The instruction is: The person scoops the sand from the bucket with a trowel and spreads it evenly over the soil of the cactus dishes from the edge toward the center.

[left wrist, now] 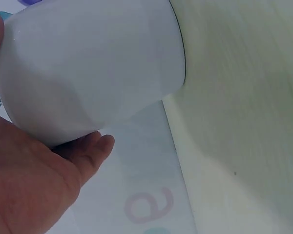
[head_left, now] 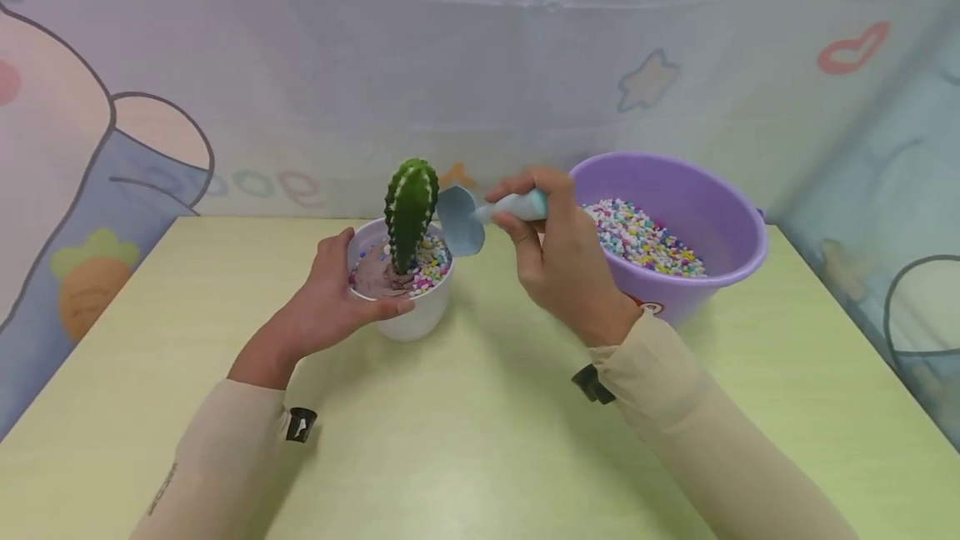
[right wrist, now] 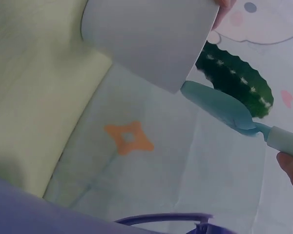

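A green cactus [head_left: 411, 215] stands upright in a white pot [head_left: 411, 322]. Brown soil shows on the pot's left side, and multicoloured pebbles [head_left: 431, 263] lie on its right side. My left hand [head_left: 330, 298] grips the pot from the left, thumb along the front rim and fingers round the back. In my right hand [head_left: 551, 244] is the handle of a small blue shovel [head_left: 461, 222], held sideways. The shovel's blade tilts at the pot's right rim, beside the cactus; in the right wrist view the blade [right wrist: 219, 107] has its tip right at the rim.
A purple bucket [head_left: 738, 261] with multicoloured pebbles [head_left: 648, 240] stands on the right, behind my right forearm. The pale yellow-green table [head_left: 450, 440] ends at a cartoon-printed cloth backdrop [head_left: 450, 65], which also runs along the right side.
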The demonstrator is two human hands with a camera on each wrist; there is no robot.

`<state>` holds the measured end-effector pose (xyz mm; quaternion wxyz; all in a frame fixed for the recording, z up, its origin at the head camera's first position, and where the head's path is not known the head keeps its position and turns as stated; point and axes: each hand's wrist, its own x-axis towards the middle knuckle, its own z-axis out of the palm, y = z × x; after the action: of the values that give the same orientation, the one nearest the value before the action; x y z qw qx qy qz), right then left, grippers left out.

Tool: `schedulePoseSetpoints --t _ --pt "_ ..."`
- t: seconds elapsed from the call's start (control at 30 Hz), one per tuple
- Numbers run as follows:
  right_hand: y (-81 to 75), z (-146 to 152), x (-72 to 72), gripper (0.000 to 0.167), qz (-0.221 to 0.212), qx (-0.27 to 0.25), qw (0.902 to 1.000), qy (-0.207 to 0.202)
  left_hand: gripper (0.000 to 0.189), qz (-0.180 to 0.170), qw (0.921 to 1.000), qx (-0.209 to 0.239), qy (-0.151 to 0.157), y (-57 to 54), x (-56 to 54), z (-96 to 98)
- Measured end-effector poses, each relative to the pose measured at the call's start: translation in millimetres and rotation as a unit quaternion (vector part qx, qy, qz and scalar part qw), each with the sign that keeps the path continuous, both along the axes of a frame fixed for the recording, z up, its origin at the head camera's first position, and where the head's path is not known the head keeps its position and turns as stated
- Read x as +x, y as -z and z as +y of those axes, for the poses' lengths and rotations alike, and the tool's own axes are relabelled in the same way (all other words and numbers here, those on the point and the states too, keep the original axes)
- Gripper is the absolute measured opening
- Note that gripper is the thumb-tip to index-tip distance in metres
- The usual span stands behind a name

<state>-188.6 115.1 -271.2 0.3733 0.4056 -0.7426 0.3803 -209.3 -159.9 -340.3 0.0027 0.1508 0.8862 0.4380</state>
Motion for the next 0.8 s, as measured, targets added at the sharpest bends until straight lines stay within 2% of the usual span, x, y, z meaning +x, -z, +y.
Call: schedulePoseSetpoints --t 0.13,0.2,0.27,0.33,0.4,0.47,0.57,0.67,0.73,0.8 --pt "-2.4 13 5.4 0.031 -0.03 -0.072 0.9969 0.009 0.117 -0.018 0.9993 -0.018 0.027 -0.7 -2.9 -7.1" --pt "-8.2 22 9.0 0.028 -0.054 -0.127 0.9905 -0.008 0.118 -0.029 0.9983 -0.009 0.05 -2.8 -7.0 -13.1" --pt "-16.8 33 12.6 0.024 -0.081 -0.185 0.9784 -0.043 0.117 -0.036 0.9966 0.001 0.074 -5.1 -12.6 -19.8" --pt "-26.7 46 15.9 0.023 -0.103 -0.242 0.9617 -0.077 0.116 -0.044 0.9943 0.011 0.096 -7.2 -18.7 -25.4" --pt "-36.2 63 18.0 0.022 -0.115 -0.291 0.9453 -0.092 0.116 -0.054 0.9922 -0.003 0.112 -7.8 -23.7 -30.2" --pt "-44.0 81 19.7 0.022 -0.125 -0.333 0.9304 -0.09 0.116 -0.066 0.9907 -0.015 0.118 -7.6 -26.2 -33.8" --pt "-52.3 113 20.6 0.025 -0.146 -0.368 0.916 -0.063 0.116 -0.078 0.9906 -0.024 0.11 -5.4 -26.6 -37.3" --pt "-54.8 143 21.5 0.028 -0.172 -0.375 0.9106 -0.022 0.116 -0.081 0.9924 -0.024 0.09 -3.4 -24.3 -36.9" --pt "-52.0 160 21.6 0.027 -0.185 -0.35 0.9179 0.029 0.117 -0.077 0.9935 -0.02 0.081 -1.9 -22.7 -34.7" --pt "-46.7 172 21.1 0.026 -0.197 -0.285 0.9311 0.113 0.118 -0.072 0.9944 -0.013 0.077 -1.1 -20.6 -31.8"
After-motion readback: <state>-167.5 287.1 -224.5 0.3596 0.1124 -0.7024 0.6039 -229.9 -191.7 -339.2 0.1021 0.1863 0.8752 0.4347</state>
